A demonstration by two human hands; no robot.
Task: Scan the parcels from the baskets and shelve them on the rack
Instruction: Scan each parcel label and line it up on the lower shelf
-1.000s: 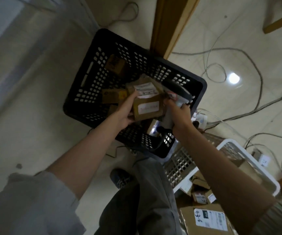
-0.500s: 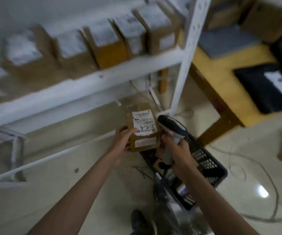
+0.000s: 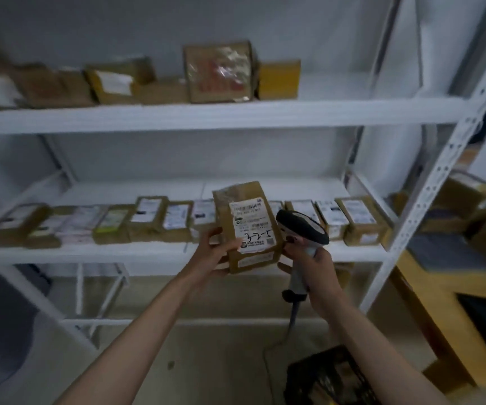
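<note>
Raised since half a second ago: parcel point(image 3: 247, 226) and scanner point(image 3: 302, 229), now held level with the lower shelf point(image 3: 90, 252) of the rack point(image 3: 428, 182), no longer down over the floor. Swung upward too, the view, now square on to two shelves; basket point(image 3: 328, 378) dropped to the bottom edge, below the right forearm.

White metal rack straight ahead of both hands, perforated upright to the right of the right hand. Behind the hands, a row of labelled boxes point(image 3: 148, 217) along the lower shelf, packed side by side. Above the hands, upper shelf point(image 3: 206, 115) with more boxes point(image 3: 220, 71), blurred. Pale floor under the arms; wooden table point(image 3: 428, 302) off to the right of the right arm, more boxes on it. Grey wall behind the rack.

Left hand point(image 3: 211, 252) curled round the parcel's left edge, thumb across the front near the label. Right hand point(image 3: 315, 267) wrapped round the scanner's grip, its fingertips reaching the parcel's lower right corner.

Parcel: brown cardboard, taped, upright and leaning slightly left, between the two hands. White label on the front with barcodes and a handwritten "3-2-5". Scanner head just beside its right edge.
</note>
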